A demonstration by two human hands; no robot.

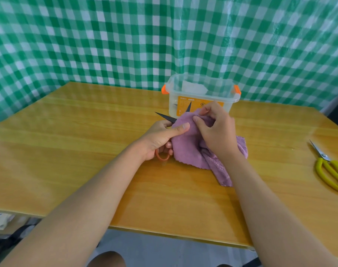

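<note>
Cloth (185,143), purple, lay on bench (67,141) just in front of clear box (173,105), draped over orange-handled scissors (165,117), black blades apart, tips toward box. L hand (160,137) gripped scissor handle, thumb pressing cloth. R hand (214,132) pinched cloth's top fold. Yellow scissors (332,170) lay well right of box.

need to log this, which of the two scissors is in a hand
The orange-handled scissors, black blades apart, held by the left hand against the purple cloth; the yellow-handled scissors lie untouched far right.
</note>
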